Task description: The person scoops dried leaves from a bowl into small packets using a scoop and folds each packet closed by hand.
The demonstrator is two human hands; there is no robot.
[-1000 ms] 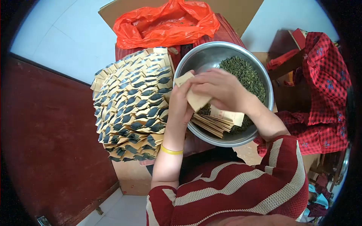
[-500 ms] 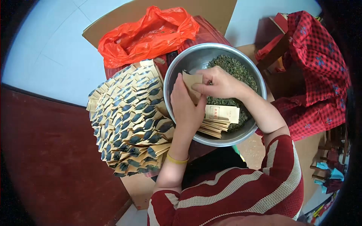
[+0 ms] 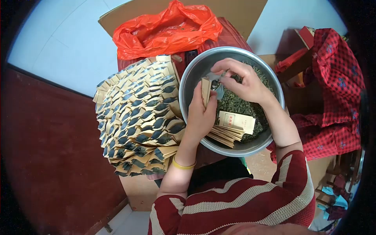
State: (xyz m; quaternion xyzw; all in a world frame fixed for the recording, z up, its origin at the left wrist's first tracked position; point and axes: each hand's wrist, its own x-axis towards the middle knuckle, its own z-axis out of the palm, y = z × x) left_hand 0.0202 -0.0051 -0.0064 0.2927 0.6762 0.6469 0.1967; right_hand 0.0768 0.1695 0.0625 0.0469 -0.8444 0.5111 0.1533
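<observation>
Soft, fairly bright light fills the middle; the steel bowl point(image 3: 194, 69) gleams, shadow darkens beside the checked cloth point(image 3: 337, 84). Fisheye curvature bends edges into black corners; the paper packet's point(image 3: 237, 122) fine print blurs.

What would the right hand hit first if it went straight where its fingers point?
Past the translucent piece at its fingers, the right hand would probably meet the paper packet in the left hand. Depth is unclear; it might pass above, toward the bowl.

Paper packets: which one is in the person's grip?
The packet in the left hand, over the metal bowl; the loose packets lie ungripped inside that bowl, and the massed packets sit beside it.
</observation>
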